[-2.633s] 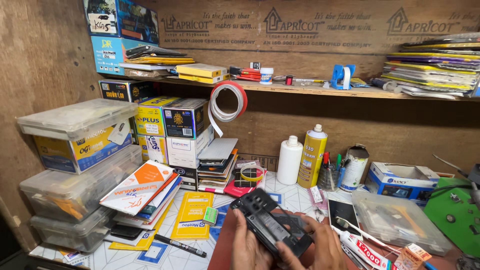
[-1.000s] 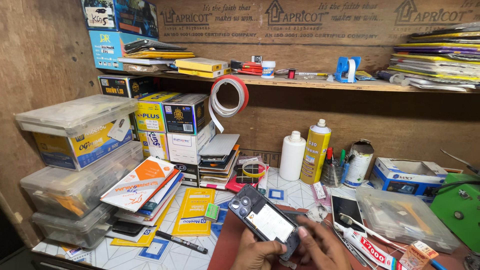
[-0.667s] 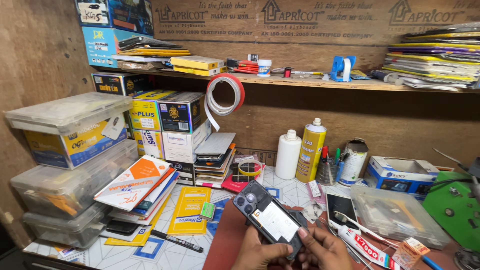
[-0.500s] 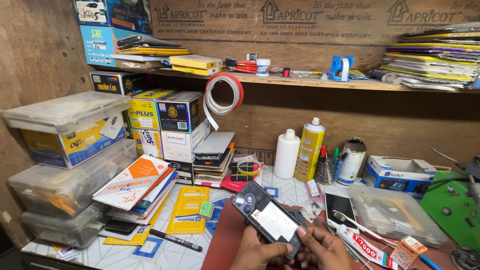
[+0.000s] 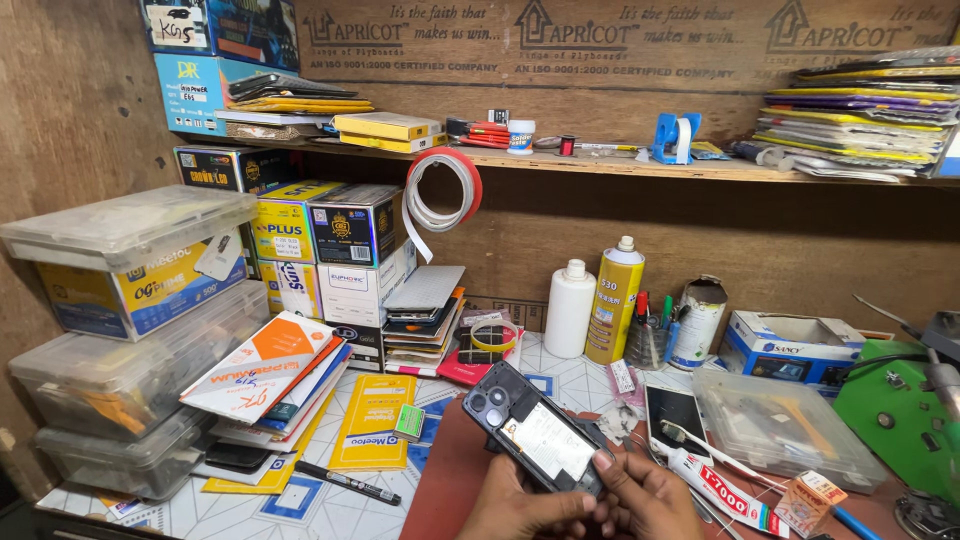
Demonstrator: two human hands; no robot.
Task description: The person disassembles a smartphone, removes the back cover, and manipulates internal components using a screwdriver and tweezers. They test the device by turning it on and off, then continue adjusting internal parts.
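Both my hands hold an opened black smartphone at the bottom centre, tilted with its camera end up and to the left. Its back is off, showing a pale inner plate and the camera holes. My left hand grips the lower left edge. My right hand grips the lower right end, with a finger on the phone's edge. Under them lies a dark red work mat.
Stacked clear plastic bins and boxes fill the left. A white bottle, a yellow spray can, another phone, a glue tube, a clear lidded box and a green tool base stand right. A cluttered shelf runs above.
The phone has been turned over and tilted, so that its camera end points up left and its pale inner plate shows. Both hands stayed on it; the view shifted slightly.
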